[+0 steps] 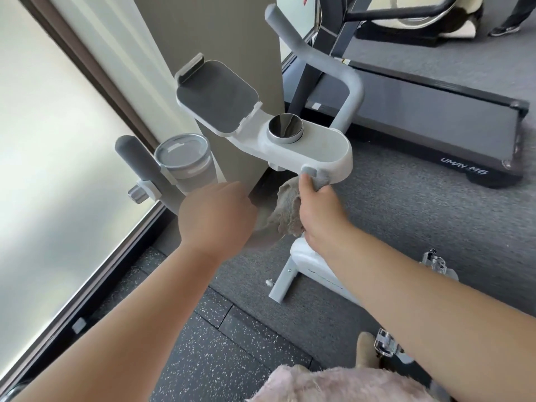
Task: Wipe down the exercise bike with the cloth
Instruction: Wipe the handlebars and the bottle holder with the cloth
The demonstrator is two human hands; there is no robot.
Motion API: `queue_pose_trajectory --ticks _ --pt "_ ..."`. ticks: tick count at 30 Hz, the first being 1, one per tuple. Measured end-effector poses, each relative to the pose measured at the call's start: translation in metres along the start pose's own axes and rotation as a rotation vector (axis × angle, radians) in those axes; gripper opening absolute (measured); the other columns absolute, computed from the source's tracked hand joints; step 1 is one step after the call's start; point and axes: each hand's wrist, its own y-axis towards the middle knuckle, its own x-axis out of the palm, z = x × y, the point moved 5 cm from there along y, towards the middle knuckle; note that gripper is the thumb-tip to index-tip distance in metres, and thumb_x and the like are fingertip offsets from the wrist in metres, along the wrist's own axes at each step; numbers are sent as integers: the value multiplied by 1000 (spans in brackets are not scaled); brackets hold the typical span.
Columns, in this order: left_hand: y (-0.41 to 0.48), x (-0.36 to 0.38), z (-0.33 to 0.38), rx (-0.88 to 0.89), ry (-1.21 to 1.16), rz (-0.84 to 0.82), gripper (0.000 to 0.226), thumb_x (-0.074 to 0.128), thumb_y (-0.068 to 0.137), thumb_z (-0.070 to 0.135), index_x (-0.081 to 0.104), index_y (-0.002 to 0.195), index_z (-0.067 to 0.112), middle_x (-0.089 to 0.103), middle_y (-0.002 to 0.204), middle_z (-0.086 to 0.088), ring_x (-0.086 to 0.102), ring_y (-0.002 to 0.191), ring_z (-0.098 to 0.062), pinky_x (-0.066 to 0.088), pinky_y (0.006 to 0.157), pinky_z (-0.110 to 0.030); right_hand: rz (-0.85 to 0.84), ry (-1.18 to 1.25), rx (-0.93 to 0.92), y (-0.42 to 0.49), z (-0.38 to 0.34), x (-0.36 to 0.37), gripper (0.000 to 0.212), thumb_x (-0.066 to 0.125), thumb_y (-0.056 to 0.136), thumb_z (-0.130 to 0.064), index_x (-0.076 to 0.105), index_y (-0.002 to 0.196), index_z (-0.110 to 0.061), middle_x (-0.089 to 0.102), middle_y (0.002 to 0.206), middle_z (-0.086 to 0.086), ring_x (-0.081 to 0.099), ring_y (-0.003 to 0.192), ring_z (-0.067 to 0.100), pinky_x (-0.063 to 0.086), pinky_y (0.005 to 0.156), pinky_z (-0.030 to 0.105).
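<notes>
Trouble starts at our right hand [316, 204], gripping the cloth [285, 210] against the console [319, 146] edge, blurred left hand [214, 213] beside its tail, pose unclear: a wide sweep could, we judge, turn the knob [285, 128] or tip the cup [185, 161].

Bike [311, 261] is white with grey foam handlebars [293, 50], a dark-padded tray [217, 97] and a shiny round knob [285, 129] on the console [324, 149]. Cloth [285, 207] is a crumpled grey-beige rag, top bit pressed on the console's near edge by the right hand [316, 207], rest dangling below.
</notes>
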Motion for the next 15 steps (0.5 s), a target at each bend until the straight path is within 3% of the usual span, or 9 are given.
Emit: queue_pose_trajectory --ticks 2,4,8,11,15 --pt "0 1 -1 0 1 2 20 49 85 29 53 68 19 47 57 3 45 55 -24 23 51 -29 -66 -94 -14 -10 12 3 38 47 100 -56 52 103 -19 66 93 3 64 87 23 57 86 46" --pt "1 2 -1 -4 6 6 20 49 85 29 53 68 19 48 57 3 45 56 -24 21 52 -29 -133 -168 -14 -18 19 4 43 48 102 -52 50 115 -12 61 94 1 59 85 17 50 80 36" --pt "2 2 0 -3 28 5 21 50 86 29 53 68 18 47 56 3 44 55 -25 20 52 -30 -118 -119 -5 -6 10 4 36 50 101 -48 55 103 -11 62 86 2 62 86 22 54 83 39" --pt "1 3 0 -7 27 4 21 51 86 28 52 67 18 46 56 3 43 54 -24 19 51 -27 -17 -220 -54 -5 1 2 42 44 104 -50 53 102 -9 55 83 0 53 75 18 37 70 29" --pt "1 3 1 -11 10 6 20 48 84 28 51 66 18 45 55 3 44 54 -25 32 49 -30 5 -162 -68 -24 18 9 51 41 104 -51 48 123 -4 63 110 9 58 98 24 31 69 23"
